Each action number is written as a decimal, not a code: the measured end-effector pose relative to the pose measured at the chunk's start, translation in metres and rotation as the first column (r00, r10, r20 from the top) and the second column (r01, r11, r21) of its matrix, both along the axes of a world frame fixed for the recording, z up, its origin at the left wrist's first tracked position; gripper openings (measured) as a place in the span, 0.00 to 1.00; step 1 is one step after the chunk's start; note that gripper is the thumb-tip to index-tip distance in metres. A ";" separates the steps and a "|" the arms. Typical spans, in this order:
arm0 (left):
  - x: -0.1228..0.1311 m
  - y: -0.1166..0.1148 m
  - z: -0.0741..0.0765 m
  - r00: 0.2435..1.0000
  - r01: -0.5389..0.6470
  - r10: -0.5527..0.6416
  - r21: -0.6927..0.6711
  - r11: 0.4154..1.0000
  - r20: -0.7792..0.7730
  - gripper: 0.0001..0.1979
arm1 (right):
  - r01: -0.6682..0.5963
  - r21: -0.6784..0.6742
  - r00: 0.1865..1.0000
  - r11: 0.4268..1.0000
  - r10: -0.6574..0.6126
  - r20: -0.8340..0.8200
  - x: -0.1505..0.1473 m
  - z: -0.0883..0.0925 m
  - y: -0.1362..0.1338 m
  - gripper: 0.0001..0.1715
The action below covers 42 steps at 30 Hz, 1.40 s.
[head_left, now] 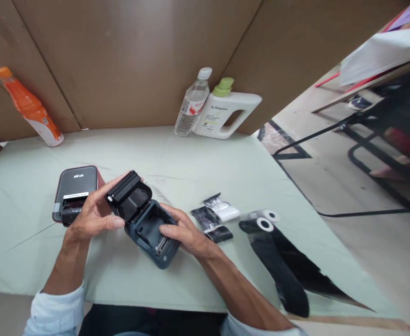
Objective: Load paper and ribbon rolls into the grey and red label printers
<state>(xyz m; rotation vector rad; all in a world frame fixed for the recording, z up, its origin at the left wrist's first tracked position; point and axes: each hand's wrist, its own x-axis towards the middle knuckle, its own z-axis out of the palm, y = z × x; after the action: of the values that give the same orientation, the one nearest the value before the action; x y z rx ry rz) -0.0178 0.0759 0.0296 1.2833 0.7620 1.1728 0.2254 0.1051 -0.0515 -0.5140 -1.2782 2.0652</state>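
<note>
A small dark label printer [152,228] is held tilted above the table, its black lid [129,196] swung up and its paper bay showing. My left hand [96,210] grips the raised lid, the thumb lying along its lower edge. Around the right side of the body my right hand [187,231] is closed, with the thumb on the rim of the bay. No roll shows inside the bay. Just behind my left hand stands a second printer [79,182], black with a reddish side and its lid down.
Right of my hands lie crumpled black and white packets [215,214] and ribbon rolls [265,225] with a long black strip [283,275] unrolled. An orange bottle [33,109], a clear water bottle [192,105] and a white detergent jug [225,112] stand along the brown partition [138,60].
</note>
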 end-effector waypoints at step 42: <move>0.015 0.000 0.003 0.781 -0.326 0.446 0.322 0.889 -0.438 0.18 | 0.159 0.115 0.976 0.981 -0.174 0.133 -0.009 -0.003 -0.003 0.29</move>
<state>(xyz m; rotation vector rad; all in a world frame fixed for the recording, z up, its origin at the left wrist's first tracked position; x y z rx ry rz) -0.0030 0.0755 0.0322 1.7162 1.3636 1.2922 0.2161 0.1017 -0.0544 -0.7076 -1.3675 1.8403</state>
